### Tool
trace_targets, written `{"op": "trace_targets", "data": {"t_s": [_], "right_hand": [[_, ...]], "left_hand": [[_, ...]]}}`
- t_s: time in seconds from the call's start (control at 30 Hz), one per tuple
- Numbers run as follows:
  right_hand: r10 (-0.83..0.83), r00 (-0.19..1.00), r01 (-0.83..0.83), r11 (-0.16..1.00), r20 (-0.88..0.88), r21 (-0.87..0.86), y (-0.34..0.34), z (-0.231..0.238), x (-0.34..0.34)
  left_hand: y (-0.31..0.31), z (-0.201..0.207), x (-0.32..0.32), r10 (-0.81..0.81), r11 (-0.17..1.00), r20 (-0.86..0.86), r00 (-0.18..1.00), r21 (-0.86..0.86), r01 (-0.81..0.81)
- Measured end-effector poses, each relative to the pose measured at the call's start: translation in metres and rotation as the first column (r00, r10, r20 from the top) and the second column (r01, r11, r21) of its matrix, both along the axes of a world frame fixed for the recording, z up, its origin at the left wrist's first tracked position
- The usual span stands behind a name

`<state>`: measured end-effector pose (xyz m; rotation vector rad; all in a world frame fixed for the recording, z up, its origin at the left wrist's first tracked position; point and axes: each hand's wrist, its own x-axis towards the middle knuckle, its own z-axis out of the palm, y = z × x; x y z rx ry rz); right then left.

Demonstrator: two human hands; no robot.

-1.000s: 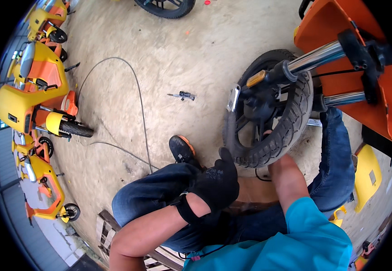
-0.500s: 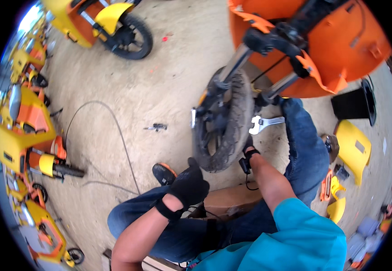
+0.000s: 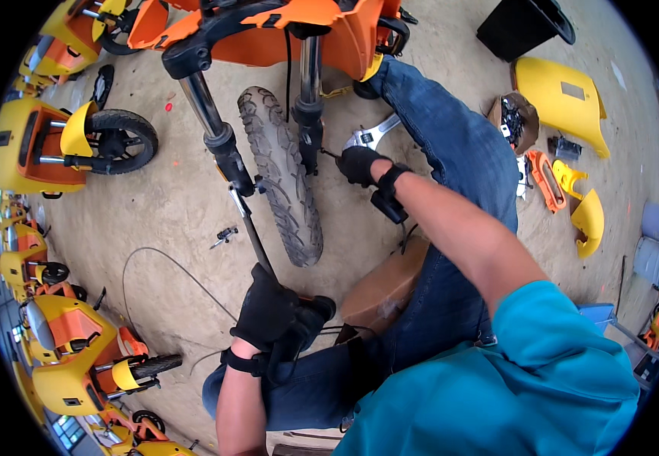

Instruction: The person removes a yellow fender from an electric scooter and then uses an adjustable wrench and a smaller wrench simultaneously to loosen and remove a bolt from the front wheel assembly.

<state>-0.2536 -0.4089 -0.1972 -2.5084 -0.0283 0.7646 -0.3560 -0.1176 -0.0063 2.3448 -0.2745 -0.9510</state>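
My left hand (image 3: 267,308), in a black glove, is wrapped round the lower end of a long-handled wrench (image 3: 252,228). The wrench's silver head meets the axle end at the foot of the left fork leg (image 3: 232,159). Between the legs hangs a front wheel (image 3: 280,175) with a knobby, dusty tyre. At the right fork leg (image 3: 309,114), my gloved right hand (image 3: 361,165) is closed round a thin dark rod (image 3: 330,154), whose tip points at the leg's lower end; its exact kind is unclear. Beside that hand an adjustable wrench (image 3: 377,132) lies on the floor.
A cardboard box (image 3: 386,292) sits between my legs. Small metal parts (image 3: 224,236) and a cable (image 3: 164,258) lie leftward. Yellow-orange scooters (image 3: 63,319) line the left. To the right are a black bin (image 3: 523,30), a yellow panel (image 3: 565,99) and a bag of parts (image 3: 518,121).
My view has turned, so the wheel now appears from the front. My left hand has come into plain view gripping the wrench; my right hand has risen to the right fork leg.
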Motion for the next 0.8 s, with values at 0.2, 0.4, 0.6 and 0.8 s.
{"op": "trace_targets", "data": {"t_s": [0.2,0.4,0.6,0.8], "right_hand": [[0.600,0.771,-0.523,0.788,0.214,-0.325,-0.013,0.035,-0.001],[0.282,0.939,-0.258,0.956,0.197,-0.137,-0.006,0.047,0.002],[0.188,0.981,-0.186,0.981,0.055,-0.046,-0.004,0.084,0.011],[0.199,0.946,-0.215,0.976,0.257,0.034,0.009,0.044,0.003]], "left_hand": [[-0.008,0.005,0.004,-0.001,0.999,0.023,1.000,0.040,0.000],[0.012,-0.015,0.001,-0.203,0.978,0.135,0.970,-0.025,0.208],[0.011,-0.017,-0.003,-0.046,0.994,-0.011,0.999,-0.103,0.045],[-0.006,0.001,0.002,0.038,0.998,-0.030,0.999,0.044,-0.036]]}}
